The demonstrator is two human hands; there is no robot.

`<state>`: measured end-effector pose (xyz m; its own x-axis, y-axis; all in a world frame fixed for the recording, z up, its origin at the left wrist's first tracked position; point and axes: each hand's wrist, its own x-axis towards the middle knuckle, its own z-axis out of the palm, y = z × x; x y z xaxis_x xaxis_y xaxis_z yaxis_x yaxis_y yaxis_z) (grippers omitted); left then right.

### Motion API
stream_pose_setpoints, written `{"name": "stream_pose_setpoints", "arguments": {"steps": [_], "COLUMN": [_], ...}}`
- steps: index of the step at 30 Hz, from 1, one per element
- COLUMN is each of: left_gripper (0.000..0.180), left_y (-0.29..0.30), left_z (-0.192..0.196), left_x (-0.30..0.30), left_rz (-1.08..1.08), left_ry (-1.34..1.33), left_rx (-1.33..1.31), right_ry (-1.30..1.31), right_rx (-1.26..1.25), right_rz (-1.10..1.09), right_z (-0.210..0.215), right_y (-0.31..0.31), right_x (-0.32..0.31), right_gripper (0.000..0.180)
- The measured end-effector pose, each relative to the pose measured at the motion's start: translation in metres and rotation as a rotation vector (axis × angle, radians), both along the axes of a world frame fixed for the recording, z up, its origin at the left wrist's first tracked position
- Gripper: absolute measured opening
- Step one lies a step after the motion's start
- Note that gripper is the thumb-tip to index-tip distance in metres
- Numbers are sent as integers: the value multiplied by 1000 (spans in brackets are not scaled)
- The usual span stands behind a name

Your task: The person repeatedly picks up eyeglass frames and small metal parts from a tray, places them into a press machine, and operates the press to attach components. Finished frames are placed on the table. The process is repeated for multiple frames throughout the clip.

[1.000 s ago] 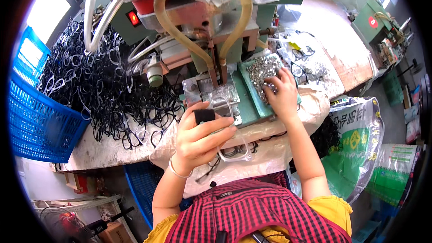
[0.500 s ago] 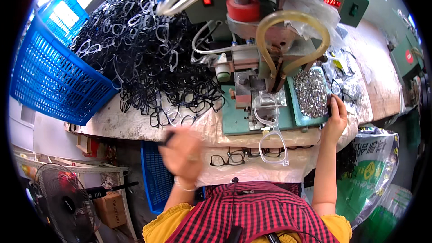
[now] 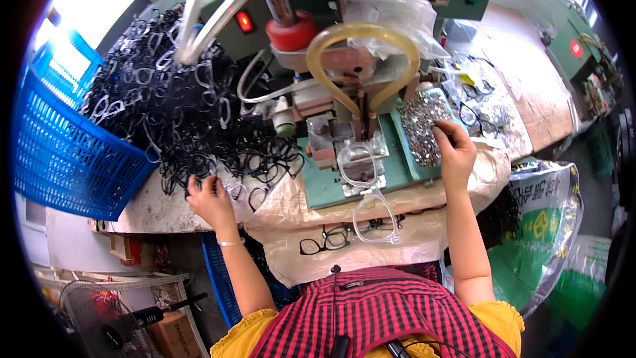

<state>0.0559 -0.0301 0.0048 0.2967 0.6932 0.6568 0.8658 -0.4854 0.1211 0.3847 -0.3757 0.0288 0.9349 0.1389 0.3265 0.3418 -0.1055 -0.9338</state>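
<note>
My left hand [image 3: 213,204] reaches to the near edge of a heap of black eyeglass frames [image 3: 199,113], its fingers apart; whether they touch a frame I cannot tell. Over a turquoise tray [image 3: 405,159] of small shiny metal pieces [image 3: 424,122], my right hand [image 3: 457,162] has its fingertips drawn together at the right side; anything pinched there is too small to make out. Between my hands, a clear eyeglass frame [image 3: 358,220] rests at the green-based press [image 3: 324,189], one rim under the press head and the other jutting toward me. Neither hand touches it.
Blue plastic baskets [image 3: 79,152] stand left of the heap. A looped yellowish hose [image 3: 364,30] hangs on the press. Several dark eyeglass frames [image 3: 324,242] lie on brown paper before me. A fan [image 3: 106,321] is at lower left, a printed sack [image 3: 540,219] at right.
My left hand has swung left and away from me to the heap. My right hand has shifted from the tray's right edge onto its pieces. The whole view has turned slightly.
</note>
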Motion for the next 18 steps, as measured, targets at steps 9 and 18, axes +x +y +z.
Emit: {"name": "stream_pose_setpoints", "arguments": {"steps": [9, 18], "left_gripper": [43, 12], "left_y": [-60, -88], "left_z": [74, 39], "left_x": [38, 81], "left_rz": [-604, -802], "left_ry": [-737, -1006], "left_rx": [-651, -760], "right_ry": [-159, -72], "right_rx": [-143, 123], "right_rz": [97, 422], "right_z": [23, 65], "right_y": [-42, 65], "right_x": [-37, -43], "right_gripper": [15, 39]}}
